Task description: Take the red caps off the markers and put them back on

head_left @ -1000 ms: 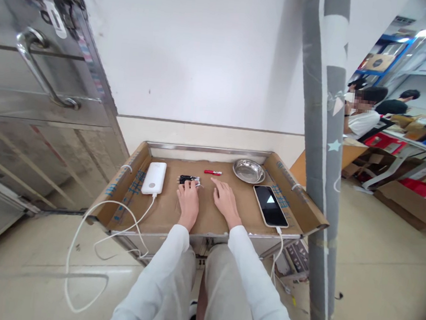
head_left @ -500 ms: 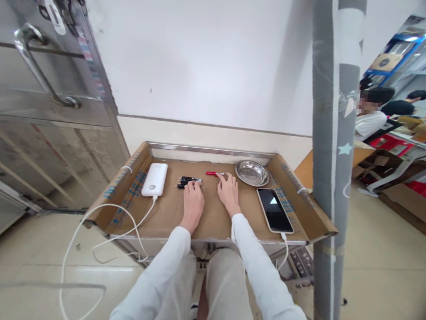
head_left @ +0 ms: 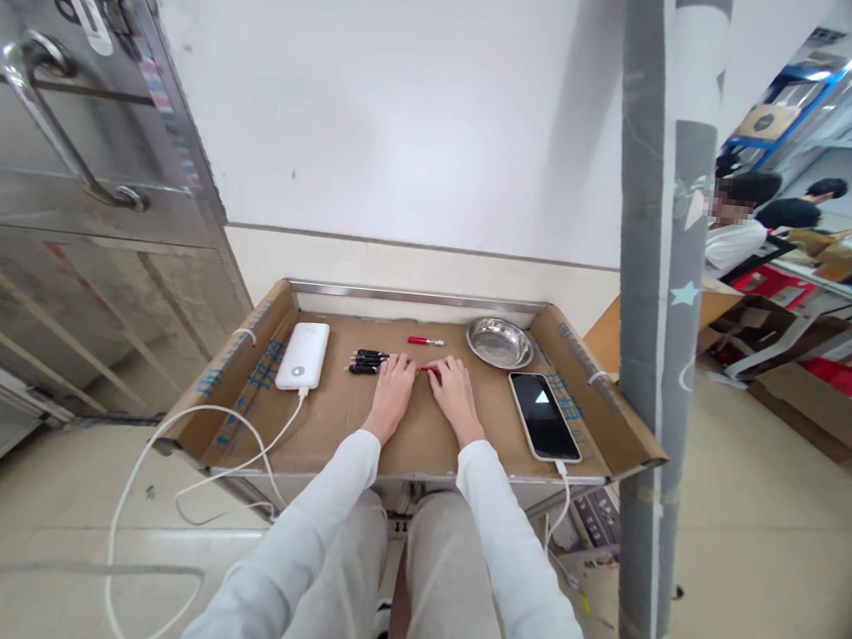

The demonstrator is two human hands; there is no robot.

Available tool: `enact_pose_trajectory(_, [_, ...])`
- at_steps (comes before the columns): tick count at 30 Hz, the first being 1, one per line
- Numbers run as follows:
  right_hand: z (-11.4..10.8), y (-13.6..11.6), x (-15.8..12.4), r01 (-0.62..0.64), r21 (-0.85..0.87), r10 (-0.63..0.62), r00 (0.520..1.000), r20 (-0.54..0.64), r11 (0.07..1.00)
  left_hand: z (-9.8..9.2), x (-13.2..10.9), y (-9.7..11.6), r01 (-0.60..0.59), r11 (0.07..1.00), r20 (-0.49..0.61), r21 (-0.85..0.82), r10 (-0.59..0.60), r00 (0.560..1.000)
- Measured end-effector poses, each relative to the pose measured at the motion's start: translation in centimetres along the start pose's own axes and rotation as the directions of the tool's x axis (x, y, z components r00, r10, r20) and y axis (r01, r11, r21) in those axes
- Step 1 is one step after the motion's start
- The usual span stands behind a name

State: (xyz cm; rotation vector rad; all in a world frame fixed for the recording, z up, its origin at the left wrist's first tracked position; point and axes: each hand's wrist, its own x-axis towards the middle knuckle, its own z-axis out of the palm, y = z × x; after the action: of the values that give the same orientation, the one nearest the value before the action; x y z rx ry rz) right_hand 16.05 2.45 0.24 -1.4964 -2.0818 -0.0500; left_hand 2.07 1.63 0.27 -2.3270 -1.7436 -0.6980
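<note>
My left hand [head_left: 392, 397] and my right hand [head_left: 454, 399] are close together over the middle of the cardboard-lined surface [head_left: 421, 440]. A thin red stick-like piece [head_left: 425, 369] spans the gap between their fingertips, both hands closed on it; its ends are hidden by the fingers. Several black pens [head_left: 366, 361] lie side by side just left of my left hand, their right ends covered by it. Beyond my hands, apart from them, lies a short red stick with a silvery end [head_left: 425, 341].
A round metal dish [head_left: 499, 344] stands at the back right. Nearer, a phone [head_left: 544, 417] lies with a white cable plugged in. A white power bank [head_left: 303, 356] with a cable lies at left. Raised cardboard sides border the surface, and a wrapped grey pole [head_left: 653, 382] stands at right.
My right hand has left the red stick at the back and come nearer my left hand. A thin red piece now shows between them. The view has shifted slightly.
</note>
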Motion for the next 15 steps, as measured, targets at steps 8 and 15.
enact_pose_trajectory(8, [0.4, 0.8, -0.1, -0.129, 0.097, 0.135, 0.989, -0.054, 0.987, 1.4, 0.9, -0.3, -0.037, 0.987, 0.007, -0.154, 0.038, 0.999])
enact_pose_trajectory(15, [0.5, 0.6, -0.1, -0.033, 0.248, 0.043, 0.999, -0.032, 0.968, 1.5, 1.4, -0.6, -0.078, 0.933, 0.035, -0.351, 0.097, 0.995])
